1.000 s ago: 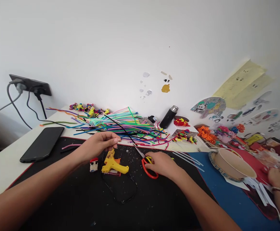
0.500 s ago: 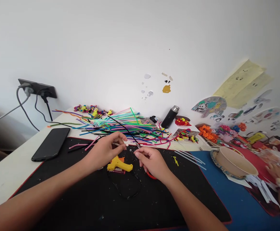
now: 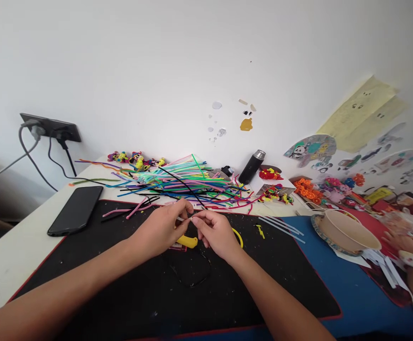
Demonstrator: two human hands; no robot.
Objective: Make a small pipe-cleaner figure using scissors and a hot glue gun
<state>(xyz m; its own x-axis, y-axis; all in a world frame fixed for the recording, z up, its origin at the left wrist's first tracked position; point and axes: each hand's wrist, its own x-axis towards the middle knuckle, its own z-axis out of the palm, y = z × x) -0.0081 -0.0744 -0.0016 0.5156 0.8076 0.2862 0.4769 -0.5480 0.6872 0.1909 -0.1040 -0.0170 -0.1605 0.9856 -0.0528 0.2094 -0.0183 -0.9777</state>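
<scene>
My left hand (image 3: pixel 165 225) is closed in a pinch around a small, thin white piece (image 3: pixel 181 219), most of it hidden by the fingers. My right hand (image 3: pixel 216 233) meets it fingertip to fingertip, thumb and forefinger pinching the white piece's right end. Just below the hands lies a yellow glue gun (image 3: pixel 188 242), partly covered by my left hand, its dark cord (image 3: pixel 195 284) looping on the black mat (image 3: pixel 128 293). A yellow loop (image 3: pixel 240 237), which looks like a scissors handle, shows beside my right hand; the rest of it is hidden.
Behind the hands lies a heap of colourful pipe cleaners (image 3: pixel 181 182). A phone (image 3: pixel 75 210) rests at left. A black flask (image 3: pixel 251 166) stands at the back. Clear glue sticks (image 3: pixel 280 227) and a beige bowl (image 3: pixel 351 232) are at right, near another person's hand (image 3: pixel 405 241).
My hands have come together from apart, and my right fingers now pinch at the white piece. Scissor-like blades and a red handle part by my right hand no longer show; a yellow loop does.
</scene>
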